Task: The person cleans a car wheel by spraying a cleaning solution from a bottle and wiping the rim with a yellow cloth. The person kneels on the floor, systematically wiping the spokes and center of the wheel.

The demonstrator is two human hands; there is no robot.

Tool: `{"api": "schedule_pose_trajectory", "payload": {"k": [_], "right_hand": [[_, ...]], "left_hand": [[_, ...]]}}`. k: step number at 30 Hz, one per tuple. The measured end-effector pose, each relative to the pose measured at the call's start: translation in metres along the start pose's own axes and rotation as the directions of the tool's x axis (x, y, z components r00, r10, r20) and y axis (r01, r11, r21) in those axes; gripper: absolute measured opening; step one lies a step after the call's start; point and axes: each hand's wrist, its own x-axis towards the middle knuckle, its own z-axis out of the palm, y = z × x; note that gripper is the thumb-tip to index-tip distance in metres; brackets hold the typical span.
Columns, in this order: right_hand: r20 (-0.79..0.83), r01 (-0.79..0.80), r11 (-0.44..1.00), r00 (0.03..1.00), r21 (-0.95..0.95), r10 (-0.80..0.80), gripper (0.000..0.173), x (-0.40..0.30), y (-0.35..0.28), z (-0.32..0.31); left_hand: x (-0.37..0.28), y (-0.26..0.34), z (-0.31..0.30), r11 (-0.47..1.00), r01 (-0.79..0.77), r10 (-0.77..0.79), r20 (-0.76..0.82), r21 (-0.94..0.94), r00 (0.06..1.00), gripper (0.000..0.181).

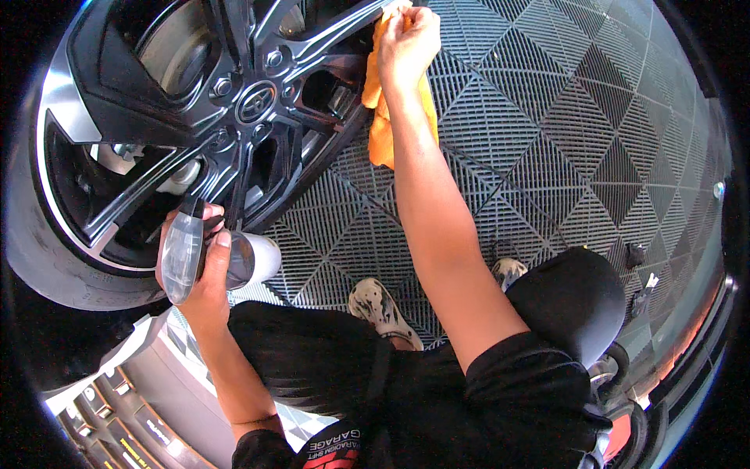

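A black alloy car wheel (pixel 256 102) with a Toyota centre cap fills the upper left, its tyre (pixel 64 275) curving round the outside. At the wheel's lower edge, my left hand (pixel 205 264) grips a spray bottle (pixel 263 258) by its neck; the clear and black sprayer head points towards the spokes. My right hand (pixel 410 44) pinches an orange cloth (pixel 384 138) at the upper right end of a spoke, by the rim. The cloth hangs down on both sides of the wrist. The fingertips are partly hidden at the picture's top edge.
Beneath me lies a grey slatted tile floor (pixel 527 135) with dark diamonds. My patterned clog (pixel 384 311) stands below the wheel. Small dark objects (pixel 641 293) lie at the right. Black hoses and a red item (pixel 618 431) are at the lower right, and a shelf-like unit (pixel 135 428) is at the lower left.
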Motion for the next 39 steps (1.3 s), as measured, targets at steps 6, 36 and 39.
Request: {"api": "schedule_pose_trajectory", "payload": {"k": [6, 36, 39], "right_hand": [[0.071, -0.315, 0.922, 0.949, 0.223, 0.307, 0.019, -0.005, 0.007, 0.010], [-0.052, -0.040, 0.994, 0.998, 0.106, 0.046, 0.015, 0.047, -0.049, 0.016], [-0.011, -0.247, 0.969, 0.969, -0.021, 0.247, 0.019, 0.036, -0.022, 0.018]], "left_hand": [[-0.003, 0.010, -0.003, 0.997, 0.071, -0.071, -0.009, -0.002, 0.997, 0.032], [-0.023, 0.041, -0.007, 0.997, -0.077, 0.077, 0.047, -0.001, 0.996, 0.032], [-0.021, 0.044, -0.002, 0.998, -0.044, 0.045, 0.018, -0.046, 0.999, 0.032]]}}
